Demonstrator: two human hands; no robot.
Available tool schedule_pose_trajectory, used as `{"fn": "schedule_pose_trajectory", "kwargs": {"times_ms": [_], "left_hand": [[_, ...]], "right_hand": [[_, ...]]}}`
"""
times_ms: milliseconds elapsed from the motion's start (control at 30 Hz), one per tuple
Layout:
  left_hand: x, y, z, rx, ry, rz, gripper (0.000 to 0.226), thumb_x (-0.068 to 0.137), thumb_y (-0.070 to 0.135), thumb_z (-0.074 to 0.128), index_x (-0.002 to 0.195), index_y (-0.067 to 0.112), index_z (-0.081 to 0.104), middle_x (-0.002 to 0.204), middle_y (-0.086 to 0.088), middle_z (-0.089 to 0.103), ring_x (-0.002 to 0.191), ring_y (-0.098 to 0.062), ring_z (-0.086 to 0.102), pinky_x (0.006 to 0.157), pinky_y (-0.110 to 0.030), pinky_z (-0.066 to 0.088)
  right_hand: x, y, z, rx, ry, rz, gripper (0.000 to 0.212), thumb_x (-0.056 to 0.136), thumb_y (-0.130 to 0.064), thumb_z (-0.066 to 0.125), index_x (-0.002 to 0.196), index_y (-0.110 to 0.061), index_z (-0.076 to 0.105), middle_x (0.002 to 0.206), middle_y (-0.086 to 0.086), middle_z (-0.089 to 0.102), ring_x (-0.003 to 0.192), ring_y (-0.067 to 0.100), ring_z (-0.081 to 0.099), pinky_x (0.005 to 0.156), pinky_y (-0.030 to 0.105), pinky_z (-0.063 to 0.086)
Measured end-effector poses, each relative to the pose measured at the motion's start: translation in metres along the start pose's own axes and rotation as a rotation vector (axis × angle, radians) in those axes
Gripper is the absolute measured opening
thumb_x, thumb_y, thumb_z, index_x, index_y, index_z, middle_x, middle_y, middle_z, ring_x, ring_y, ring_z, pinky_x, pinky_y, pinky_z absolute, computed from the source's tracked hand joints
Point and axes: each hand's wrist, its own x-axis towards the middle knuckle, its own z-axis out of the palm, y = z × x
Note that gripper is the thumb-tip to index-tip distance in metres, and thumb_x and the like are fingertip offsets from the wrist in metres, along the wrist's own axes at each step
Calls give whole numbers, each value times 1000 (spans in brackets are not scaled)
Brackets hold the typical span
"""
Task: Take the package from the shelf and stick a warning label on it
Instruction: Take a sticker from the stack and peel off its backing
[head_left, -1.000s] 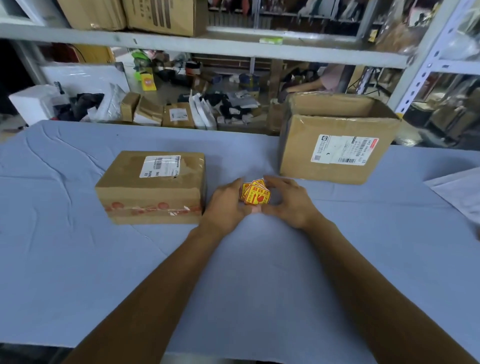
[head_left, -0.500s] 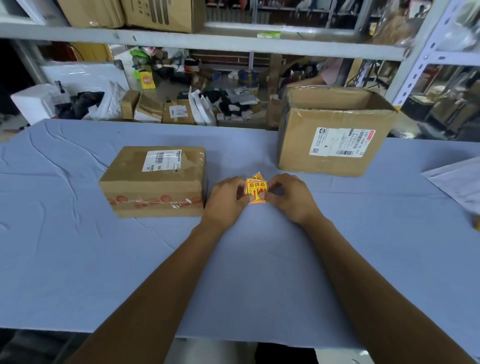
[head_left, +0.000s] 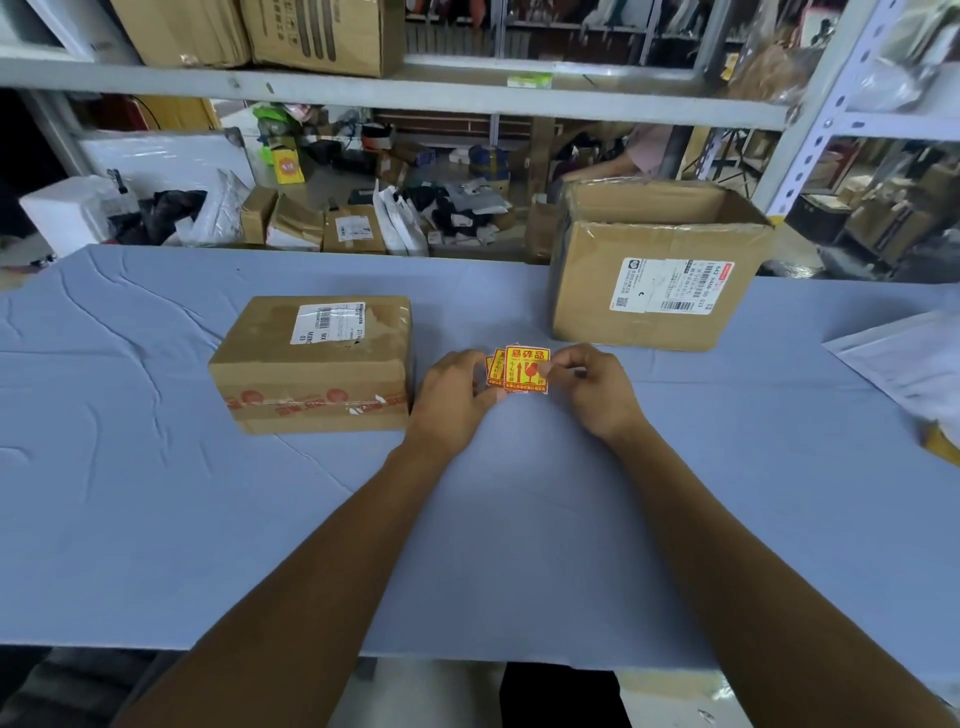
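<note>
Both hands pinched the labels (head_left: 522, 370) between them — left hand (head_left: 453, 397), right hand (head_left: 592, 387) — package (head_left: 317, 364) just left of the left hand.

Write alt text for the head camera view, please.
Both hands, left hand and right hand, hold yellow warning labels above a blue table, between a sealed package and a larger open box.

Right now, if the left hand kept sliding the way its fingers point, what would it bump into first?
The left hand points up and right, at the warning labels it already pinches. Past them probably comes the right hand, then the big open box, though depth is unclear.
</note>
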Motion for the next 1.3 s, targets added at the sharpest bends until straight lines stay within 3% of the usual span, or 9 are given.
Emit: {"fn": "schedule_pose_trajectory", "kwargs": {"times_ms": [133,300,400,533,700,833,1000,1133,1300], "left_hand": [[-27,6,-6,-30,34,53,58,88,24,72,142,15,51,136,-11,57,120,-26,59,103,-34,44],[-69,-1,-21,-474,51,-43,28,86,7,74,110,18,64,82,6,67,70,6,64,72,-17,49],[-93,-13,-37,-521,81,-78,9,86,6,72,91,10,66,70,-2,64,61,1,56,64,-24,44],[-122,-30,-62,-514,130,-80,6,86,9,70,89,12,66,80,-11,70,75,-17,60,70,-28,47],[-146,-45,-81,-576,260,-146,22,88,0,68,88,20,60,86,-9,66,78,-18,61,73,-28,47],[-152,-42,-80,-344,401,-157,32,81,12,77,101,22,56,97,0,58,78,-5,53,67,-7,42],[-154,-38,-77,-220,295,13,10,82,13,76,89,15,69,87,-5,67,73,-1,56,69,-11,46],[-154,-38,-77,-283,282,-6,10,83,11,77,92,11,73,90,-5,72,73,-5,61,72,-6,47],[-155,-39,-77,-328,257,-34,9,85,10,75,93,9,74,88,-3,75,80,-11,67,74,-12,51]], "right_hand": [[-28,-1,1,96,43,-12,24,88,-22,70,89,2,66,86,6,65,76,13,57,67,22,45],[-68,-13,24,167,-92,-87,6,86,-11,71,83,-7,68,80,5,65,73,13,56,69,17,44],[-86,-27,48,226,-129,-88,12,85,-4,70,79,-14,66,71,4,62,69,17,54,68,31,44],[-112,-45,80,231,-143,-114,11,91,-4,61,81,-5,64,57,3,57,44,3,51,53,27,47],[-128,-56,103,248,-197,-117,12,93,-6,59,86,-2,68,66,16,63,49,11,56,48,18,49],[-130,-53,102,231,-184,-127,12,91,-7,62,85,1,69,62,16,64,48,12,57,50,19,50],[-133,-55,100,266,-282,-111,12,92,-6,60,86,-3,71,71,13,70,57,10,67,59,21,54],[-135,-58,97,279,-365,-134,23,94,-4,57,81,-16,71,74,4,72,64,7,71,61,19,55],[-134,-58,95,278,-378,-146,18,93,-4,57,84,-12,70,81,13,73,66,10,71,63,23,55]]}}
